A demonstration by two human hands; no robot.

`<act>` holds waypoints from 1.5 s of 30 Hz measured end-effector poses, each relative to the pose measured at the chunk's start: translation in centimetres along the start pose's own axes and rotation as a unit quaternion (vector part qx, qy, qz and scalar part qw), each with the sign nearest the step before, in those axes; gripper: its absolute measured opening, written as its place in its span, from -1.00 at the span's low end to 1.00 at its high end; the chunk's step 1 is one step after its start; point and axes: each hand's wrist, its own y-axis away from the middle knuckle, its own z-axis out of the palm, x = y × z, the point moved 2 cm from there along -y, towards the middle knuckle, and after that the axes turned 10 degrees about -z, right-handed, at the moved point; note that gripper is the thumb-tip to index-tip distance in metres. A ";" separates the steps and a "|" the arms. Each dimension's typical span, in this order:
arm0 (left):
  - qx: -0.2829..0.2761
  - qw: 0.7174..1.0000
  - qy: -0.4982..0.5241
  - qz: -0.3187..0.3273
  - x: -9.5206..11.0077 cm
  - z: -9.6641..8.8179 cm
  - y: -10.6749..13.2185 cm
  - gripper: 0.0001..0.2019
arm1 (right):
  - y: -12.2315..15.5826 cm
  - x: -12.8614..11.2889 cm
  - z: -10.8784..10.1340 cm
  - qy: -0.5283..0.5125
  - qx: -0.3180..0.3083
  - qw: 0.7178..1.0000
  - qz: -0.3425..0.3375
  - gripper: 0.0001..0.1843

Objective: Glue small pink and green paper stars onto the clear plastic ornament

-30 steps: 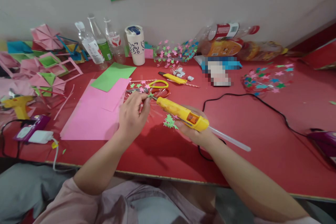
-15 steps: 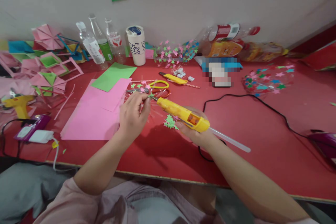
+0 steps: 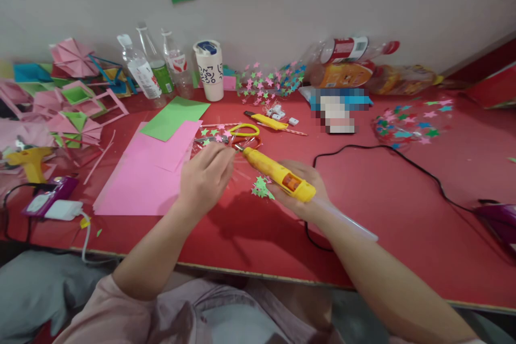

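Observation:
My right hand [image 3: 296, 193] is wrapped round a yellow hot glue gun [image 3: 276, 172], with a clear glue stick [image 3: 355, 223] poking out of its back end. The gun's metal nozzle points left and lies close to the fingertips of my left hand [image 3: 207, 172]. That hand is closed in a pinch with its back towards me; the small green paper star seen in it earlier is hidden behind the fingers. Below the gun lies a small pile of green stars [image 3: 262, 188]. Scissors with yellow and orange handles [image 3: 246, 130] lie just beyond my left hand, among loose stars [image 3: 213, 133].
Pink paper sheets [image 3: 141, 183] and a green sheet [image 3: 177, 115] lie left. Behind stand plastic bottles [image 3: 139, 70] and a white cup [image 3: 210, 72]. A yellow cutter [image 3: 268, 120] lies centrally. A black cord [image 3: 363, 146] crosses the right side; another glue gun [image 3: 30, 158] sits left.
My left hand has turned inward, so the green star at its fingertips no longer shows. The glue gun has shifted slightly, its back end moving left and down.

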 end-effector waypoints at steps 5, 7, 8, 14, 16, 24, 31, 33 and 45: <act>-0.037 0.993 0.082 -0.076 0.0 -0.1 -0.1 -0.90 | -0.7 2.2 -1.7 0.139 -0.006 0.990 -0.003 -0.92; -0.050 0.986 0.099 -0.126 -0.2 0.0 -0.1 -0.88 | -0.8 3.7 -2.2 0.181 -0.044 0.982 0.014 -0.84; -0.058 0.981 0.111 -0.150 -0.3 0.0 -0.1 -0.87 | -0.8 4.5 -2.4 0.193 -0.062 0.979 0.020 -0.82; -0.131 0.925 0.232 -0.271 -0.1 0.3 0.0 -0.86 | 0.0 8.0 -2.0 0.318 -0.221 0.918 0.089 -0.61; -0.157 0.896 0.277 -0.309 0.1 0.5 -0.1 -0.86 | 0.1 8.3 -1.9 0.322 -0.226 0.915 0.091 -0.63; -0.200 0.855 0.328 -0.347 0.7 0.4 0.0 -0.86 | -1.1 1.0 -1.1 0.188 0.074 0.965 -0.164 -0.86; -0.266 0.850 0.327 -0.314 2.0 0.4 0.0 -0.85 | -0.6 -2.6 0.0 0.183 0.120 0.935 -0.280 -0.82; -0.288 0.837 0.341 -0.316 2.2 0.5 0.0 -0.85 | -0.6 -2.6 -0.2 0.191 0.114 0.929 -0.296 -0.84; -0.113 0.982 0.024 -0.153 0.4 -1.5 -0.6 -0.94 | -2.3 -2.1 -1.7 0.070 0.085 0.980 -0.168 -0.91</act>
